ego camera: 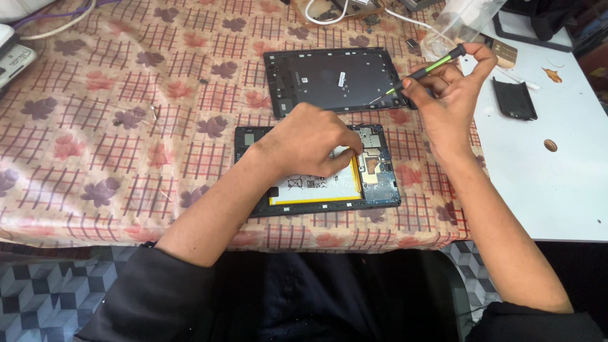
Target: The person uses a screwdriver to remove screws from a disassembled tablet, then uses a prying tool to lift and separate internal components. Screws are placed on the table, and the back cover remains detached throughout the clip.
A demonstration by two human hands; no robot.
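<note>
**Opened black tablet, board and battery exposed**

The opened black tablet (pixel 316 170), with its white-and-yellow flat battery (pixel 316 188) and blue circuit board (pixel 378 168) showing, lies on the flowered, checked tablecloth (pixel 126 126) just in front of me, near the table's edge. My left hand (pixel 310 142) rests on it, fingers curled down and pinched close where battery meets board; whether they grip something small there I cannot tell. My right hand (pixel 446 88) hangs above and to the right, fingers closed round a slim black-and-green screwdriver (pixel 430 66), its tip pointing down-left over the detached dark-grey back cover (pixel 332 79). To do this well, I judge I should press lightly with my left hand to steady the frame, bring the tip in slowly, and stay off the battery.
</note>
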